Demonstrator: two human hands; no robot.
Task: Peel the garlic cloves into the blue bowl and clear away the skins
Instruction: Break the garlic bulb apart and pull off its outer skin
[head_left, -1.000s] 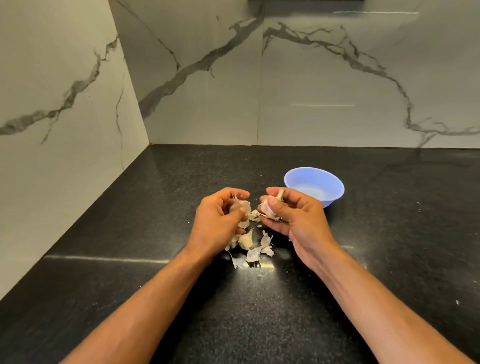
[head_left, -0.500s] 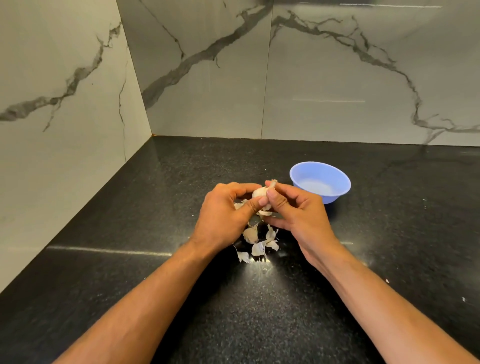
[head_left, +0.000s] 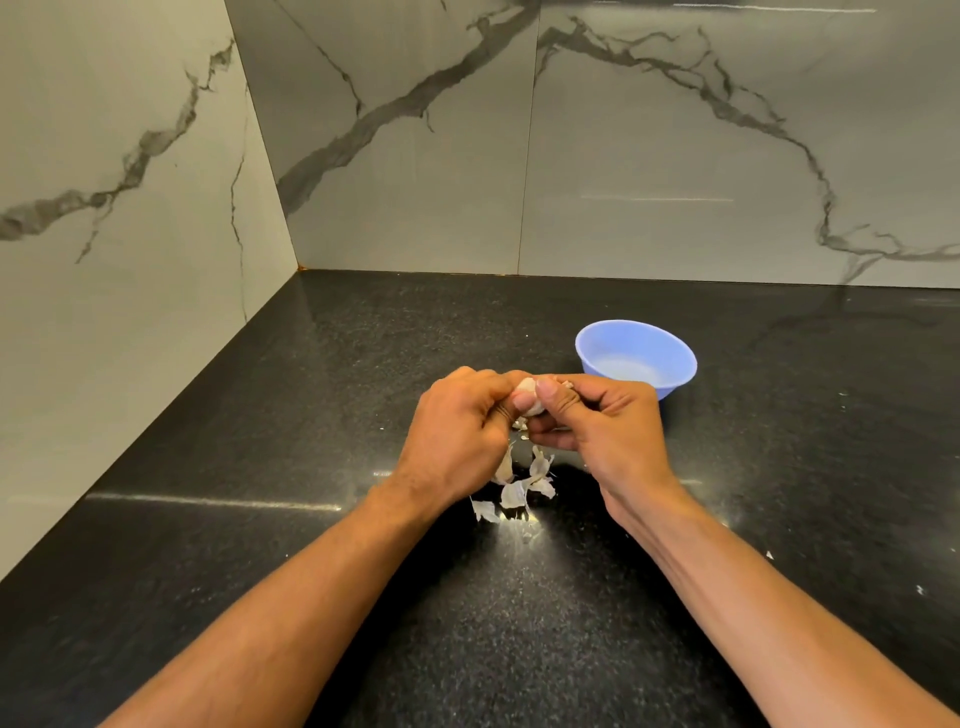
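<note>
Left hand (head_left: 457, 426): grip pinched the small white garlic clove (head_left: 529, 399).
Right hand (head_left: 597, 423): grip pinched the same clove.
Papery white skins (head_left: 517, 486): on black speckled desk (head_left: 311, 415), below the grip.
Round blue plastic bowl (head_left: 636, 358): just beyond the right grip.

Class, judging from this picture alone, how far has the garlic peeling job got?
Done: some skins lie shed on the counter.
In hand: left hand and right hand both grip garlic above them.
Left: the blue bowl shows no cloves; skins not yet cleared.
</note>
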